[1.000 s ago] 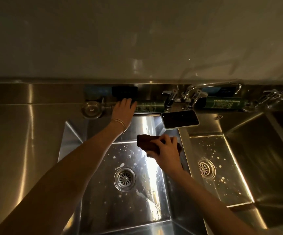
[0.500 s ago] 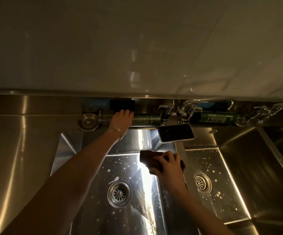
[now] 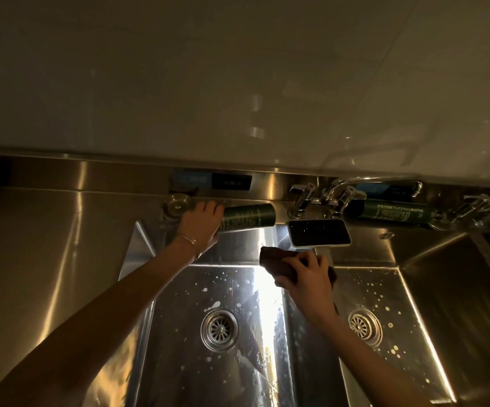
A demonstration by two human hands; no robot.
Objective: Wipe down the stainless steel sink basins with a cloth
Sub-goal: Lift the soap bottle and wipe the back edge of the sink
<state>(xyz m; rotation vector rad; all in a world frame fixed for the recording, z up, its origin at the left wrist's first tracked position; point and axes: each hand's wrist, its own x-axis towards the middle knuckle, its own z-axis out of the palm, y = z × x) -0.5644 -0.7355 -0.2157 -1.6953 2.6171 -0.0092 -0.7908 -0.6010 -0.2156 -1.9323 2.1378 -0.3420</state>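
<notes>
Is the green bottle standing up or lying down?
Lying down: the green bottle lies sideways along the ledge behind the sink, left hand around one end.

the left basin is brushed stainless steel, glossy, with a hard white glare and pale splash spots. the right basin has the same spotted steel. the cloth looks dark, soft and matt. the green tube is satin-smooth, the phone glassy black, the faucet polished chrome, the far wall smooth and faintly glossy.
</notes>
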